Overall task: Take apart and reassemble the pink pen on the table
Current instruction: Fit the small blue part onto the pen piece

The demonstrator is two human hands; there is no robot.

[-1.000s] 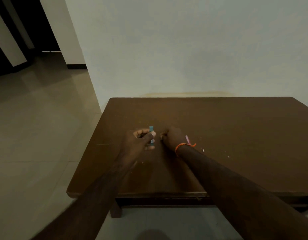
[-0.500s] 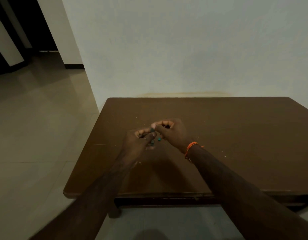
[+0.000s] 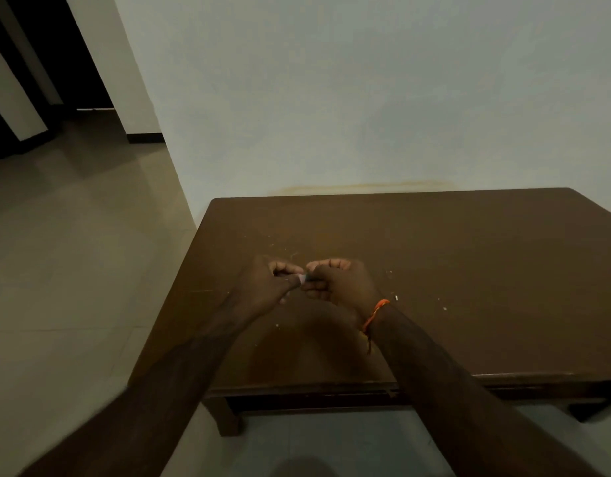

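Both my hands meet above the left half of the brown table (image 3: 469, 256). My left hand (image 3: 268, 285) and my right hand (image 3: 341, 284) are curled shut, fingertips touching, around the pen (image 3: 303, 278). Only a short pale pink and dark bit of the pen shows in the gap between the thumbs; the remainder is hidden inside the fists. An orange thread band (image 3: 374, 313) circles my right wrist.
Small pale crumbs (image 3: 397, 298) lie scattered on the tabletop to the right of my hands. The table's back edge stands against a white wall (image 3: 366, 98). Tiled floor (image 3: 73, 270) lies to the left, and a dark doorway (image 3: 8, 98) at the far left.
My right hand has come left from the table and closed against my left hand. The blue piece that stuck up from my left hand one second ago is out of sight.
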